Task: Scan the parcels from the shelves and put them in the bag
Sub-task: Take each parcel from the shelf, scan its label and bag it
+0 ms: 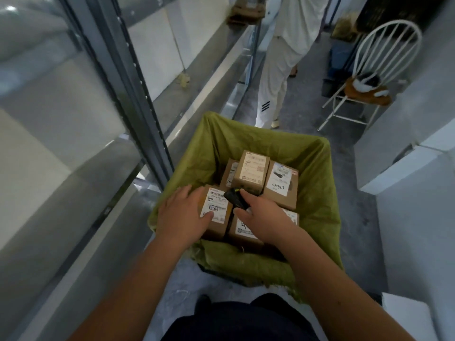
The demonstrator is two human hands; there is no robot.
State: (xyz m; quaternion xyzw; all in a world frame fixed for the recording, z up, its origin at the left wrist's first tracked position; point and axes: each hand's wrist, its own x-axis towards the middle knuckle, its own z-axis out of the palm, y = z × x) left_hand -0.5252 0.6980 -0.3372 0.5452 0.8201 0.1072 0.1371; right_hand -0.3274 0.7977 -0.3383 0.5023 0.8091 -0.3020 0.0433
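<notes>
Your left hand (182, 215) fingers grip the labelled parcel (216, 212), seating it in the green bag (317, 193); right hand (261, 217) pinches the scanner (236, 199), kept ready.

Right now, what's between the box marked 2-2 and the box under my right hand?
In the head view, only a narrow dark gap separates the 2-2 box from the box under the right hand, which holds the scanner.

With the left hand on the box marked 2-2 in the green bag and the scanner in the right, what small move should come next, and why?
Probably let go: the left hand grips the 2-2 box, which already sits among the other parcels inside the green bag. The right hand holds the scanner above them, so withdrawing toward the shelves seems next.
</notes>
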